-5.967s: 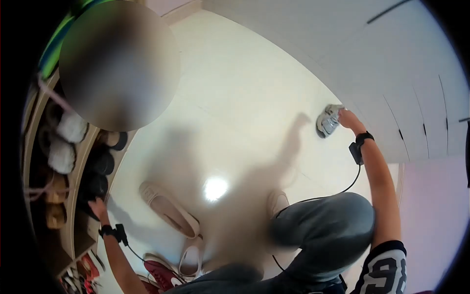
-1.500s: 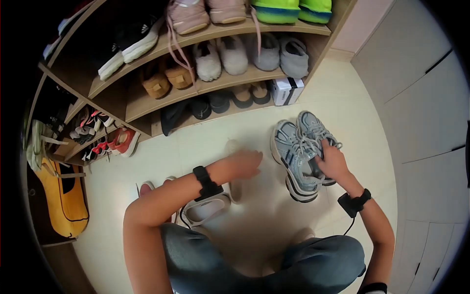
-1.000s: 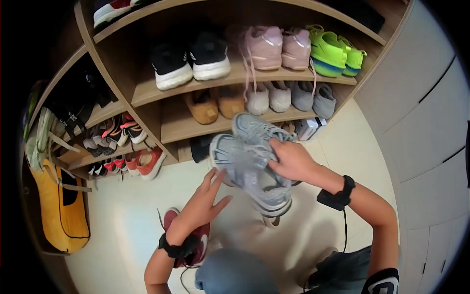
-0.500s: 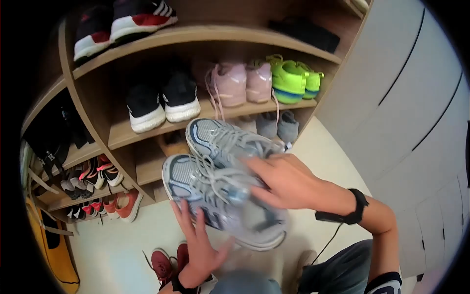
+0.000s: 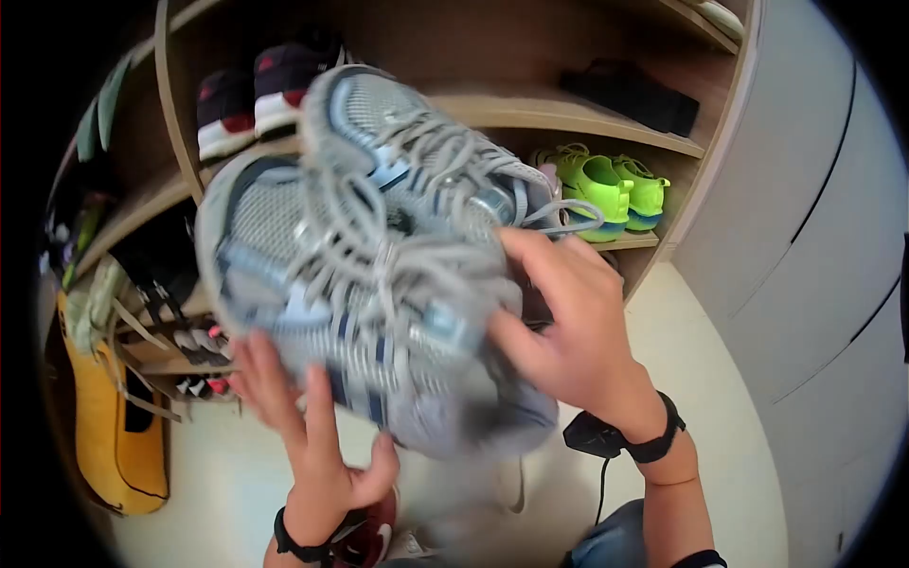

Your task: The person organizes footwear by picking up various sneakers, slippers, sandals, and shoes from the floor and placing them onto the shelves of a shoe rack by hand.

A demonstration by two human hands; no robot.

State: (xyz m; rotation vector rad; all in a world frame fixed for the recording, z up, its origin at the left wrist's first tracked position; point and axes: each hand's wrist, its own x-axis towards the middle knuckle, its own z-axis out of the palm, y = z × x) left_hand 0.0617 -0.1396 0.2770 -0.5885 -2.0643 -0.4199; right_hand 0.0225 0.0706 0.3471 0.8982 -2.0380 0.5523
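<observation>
A pair of grey-blue sneakers (image 5: 350, 284) is held up side by side close to the camera, toes to the left, partly blurred. My right hand (image 5: 573, 327) grips the pair at the heel and tongue end, its fingers partly hidden in the openings. Below the nearer shoe, my left hand (image 5: 317, 431) has its fingers spread, with the fingertips at the shoe's lower side. Behind the pair is the wooden shoe rack (image 5: 511, 109).
Neon green shoes (image 5: 606, 194) and a dark flat item (image 5: 634, 97) lie on rack shelves. Dark shoes with red and white soles (image 5: 284, 85) are at upper left. A yellow bag (image 5: 118, 445) hangs lower left, grey cabinet doors (image 5: 805, 256) right, red shoes (image 5: 369, 530) on the floor.
My right hand has lifted the sneakers from the floor up toward the camera. My left hand has come from the rack side to beneath them. The view has tilted up to the higher shelves.
</observation>
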